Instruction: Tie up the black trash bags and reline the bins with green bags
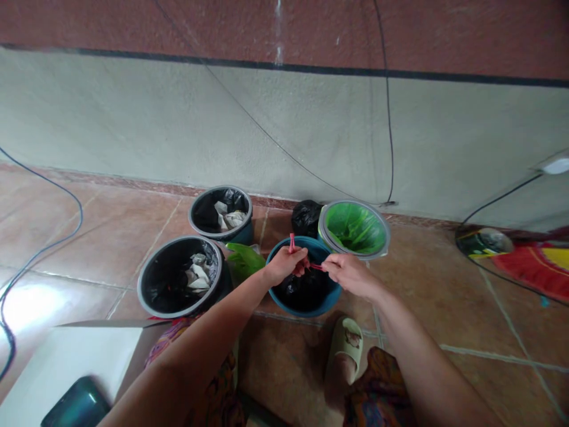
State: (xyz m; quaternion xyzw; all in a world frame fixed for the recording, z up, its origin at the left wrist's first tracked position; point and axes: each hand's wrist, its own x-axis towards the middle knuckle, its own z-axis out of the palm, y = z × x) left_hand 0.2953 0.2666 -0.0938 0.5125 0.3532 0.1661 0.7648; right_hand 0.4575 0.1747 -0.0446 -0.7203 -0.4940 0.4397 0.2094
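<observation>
My left hand and my right hand are both closed on the red drawstring of a black bin bag. The bag sits inside a blue bin on the floor. One red string end sticks up above my left fist; another stretch runs between the two hands. Both hands hover just over the bin's rim, close together.
Two grey-rimmed bins with black liners and crumpled paper stand to the left. A green-lined bin and a tied black bag stand behind. A loose green bag lies between. Cables cross the wall and floor. My sandalled foot is below.
</observation>
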